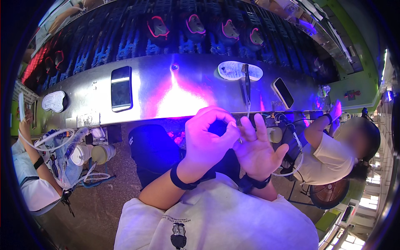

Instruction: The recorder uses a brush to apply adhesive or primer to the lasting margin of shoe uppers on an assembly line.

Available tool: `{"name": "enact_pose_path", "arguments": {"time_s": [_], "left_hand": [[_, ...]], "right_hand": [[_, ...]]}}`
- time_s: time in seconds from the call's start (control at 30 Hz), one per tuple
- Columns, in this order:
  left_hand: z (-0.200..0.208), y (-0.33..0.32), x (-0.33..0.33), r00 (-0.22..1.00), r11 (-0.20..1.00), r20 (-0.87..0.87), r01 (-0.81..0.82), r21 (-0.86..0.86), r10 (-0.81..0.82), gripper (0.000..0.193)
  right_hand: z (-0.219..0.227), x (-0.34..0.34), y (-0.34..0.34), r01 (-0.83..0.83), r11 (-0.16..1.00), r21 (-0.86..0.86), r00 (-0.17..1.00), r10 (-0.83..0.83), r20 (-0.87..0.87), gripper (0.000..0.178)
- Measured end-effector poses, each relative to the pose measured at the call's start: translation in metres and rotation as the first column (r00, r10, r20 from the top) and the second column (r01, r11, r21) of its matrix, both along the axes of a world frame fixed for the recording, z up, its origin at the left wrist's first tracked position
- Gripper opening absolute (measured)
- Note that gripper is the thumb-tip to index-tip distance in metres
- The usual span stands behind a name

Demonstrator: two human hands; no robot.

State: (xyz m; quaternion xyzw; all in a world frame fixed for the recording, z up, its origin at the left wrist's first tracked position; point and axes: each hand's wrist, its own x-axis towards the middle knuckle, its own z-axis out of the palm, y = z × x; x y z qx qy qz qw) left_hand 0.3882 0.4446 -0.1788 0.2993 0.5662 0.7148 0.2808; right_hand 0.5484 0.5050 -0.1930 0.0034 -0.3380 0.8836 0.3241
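Both my hands are raised in front of my body, just short of the metal bench's (154,104) near edge. The thumb and index finger of my left hand (208,133) are pinched together beside the fingers of my right hand; whatever may be between them is too small to make out. My right hand (260,154) has its palm up and its fingers spread, with nothing lying in it. Beyond them on the bench is a white shoe sole (229,70), and a brush (246,79) with a dark handle rests across it.
A dark phone (121,93) lies on the bench at left, another phone (283,92) at right. A second white sole (54,101) is at far left. Several red-edged shoe parts (158,27) sit on the conveyor behind. Co-workers sit on both sides, near pots (103,154) and a fan (329,193).
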Motion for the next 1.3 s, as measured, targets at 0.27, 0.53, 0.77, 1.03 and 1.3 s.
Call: {"name": "enact_pose_path", "arguments": {"time_s": [0.27,0.53,0.77,1.03,1.3], "left_hand": [[0.005,0.000,-0.002,0.999,0.999,-0.048,0.018,0.048,-0.016,0.011],[0.006,0.001,-0.001,0.962,0.983,-0.271,0.078,0.166,-0.030,0.014],[0.005,0.003,-0.004,0.883,0.975,-0.468,0.073,0.211,0.036,0.015],[0.002,0.005,-0.006,0.878,0.975,-0.477,0.080,0.205,0.028,0.012],[-0.002,0.003,-0.010,0.844,0.992,-0.535,0.044,0.120,0.027,0.016]], "right_hand": [[-0.001,0.002,0.007,-0.086,0.989,-0.121,0.988,0.069,-0.141,0.101],[-0.001,0.005,0.010,-0.215,0.944,-0.250,0.948,0.140,-0.287,0.098],[-0.006,0.007,0.012,-0.189,0.958,-0.215,0.957,0.131,-0.258,0.096],[-0.007,0.008,0.012,-0.108,0.986,-0.127,0.982,0.086,-0.170,0.097],[0.005,0.018,0.007,0.101,0.918,0.384,0.883,-0.261,0.391,0.103]]}}
